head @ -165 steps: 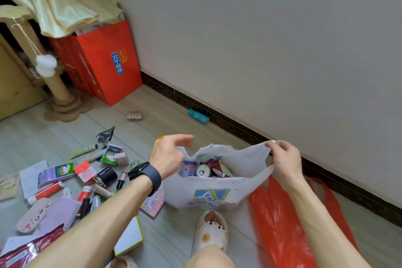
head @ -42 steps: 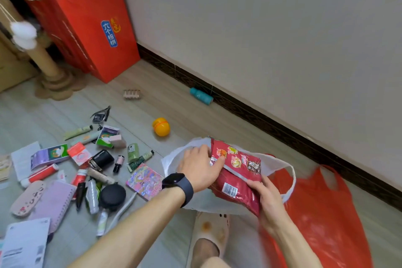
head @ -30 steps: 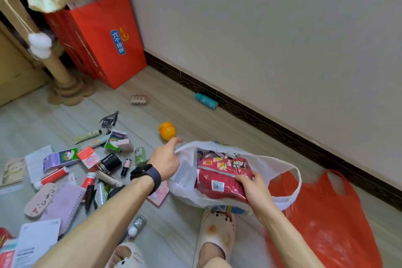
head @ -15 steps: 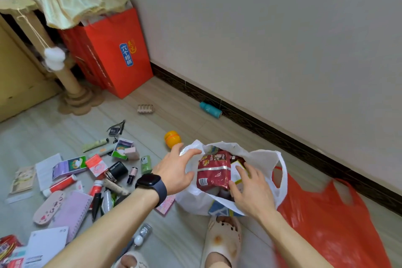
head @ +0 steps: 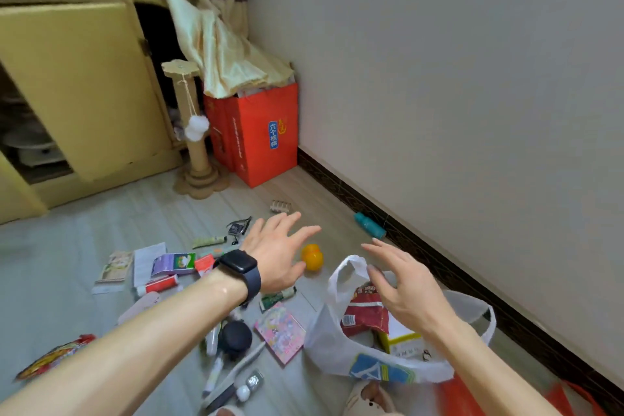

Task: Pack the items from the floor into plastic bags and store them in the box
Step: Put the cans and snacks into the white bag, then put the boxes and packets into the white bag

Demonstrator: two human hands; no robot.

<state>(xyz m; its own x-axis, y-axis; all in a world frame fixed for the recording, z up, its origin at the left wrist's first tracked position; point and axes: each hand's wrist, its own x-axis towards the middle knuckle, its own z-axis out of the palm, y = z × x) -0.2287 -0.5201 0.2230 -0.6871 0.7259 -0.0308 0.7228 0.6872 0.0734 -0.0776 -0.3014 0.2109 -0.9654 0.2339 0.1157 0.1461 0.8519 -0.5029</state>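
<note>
Above the white bag: we are holding both hands empty, left hand point(head: 275, 252) and right hand point(head: 410, 294), fingers spread apart.
White bag point(head: 341, 344): sitting open on the floor, red snack packet point(head: 363, 312) inside.
Orange ball point(head: 311, 257): lying just beyond the bag.
Next step: we are judging one clean scoop best.
Writing: blue logo on the bag, unreadable.

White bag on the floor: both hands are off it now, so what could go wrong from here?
1. The white bag sags open with neither the left hand nor the right hand holding it; the red snack packet sticks up near the mouth and may slide out.
2. The yellow ball lies loose near the left hand; a nudge could roll it away.
</note>
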